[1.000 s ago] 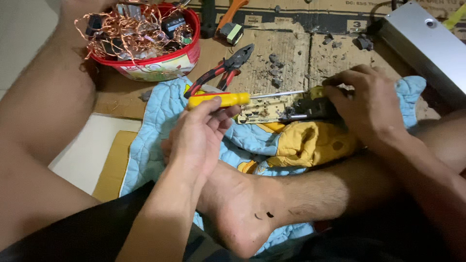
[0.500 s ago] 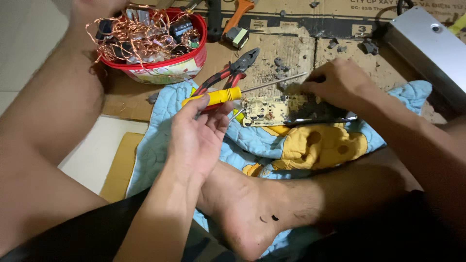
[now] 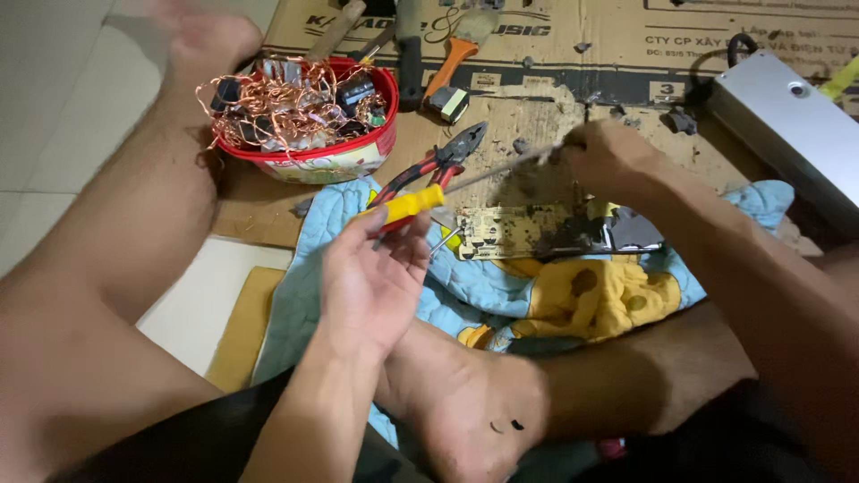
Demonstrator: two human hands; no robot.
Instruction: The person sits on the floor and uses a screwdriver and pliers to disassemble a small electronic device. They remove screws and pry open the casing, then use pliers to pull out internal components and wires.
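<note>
Screwdriver (image 3: 452,190): head view. Yellow handle sits in left hand (image 3: 371,282), fingers curled narrow around it, palm up. Shaft runs up and right to right hand (image 3: 617,159), which closes over the tip end; tip itself hidden. Long axis diagonal, handle low-left, point toward high-right, just above the board (image 3: 528,234). Pliers (image 3: 429,170) lie left of the board, under the shaft. Red bowl (image 3: 309,156) of copper wire further left of the board. Judgement: steady the handle, guide the tip by the right fingers, keep it clear of the foot (image 3: 465,402) below the board.
</note>
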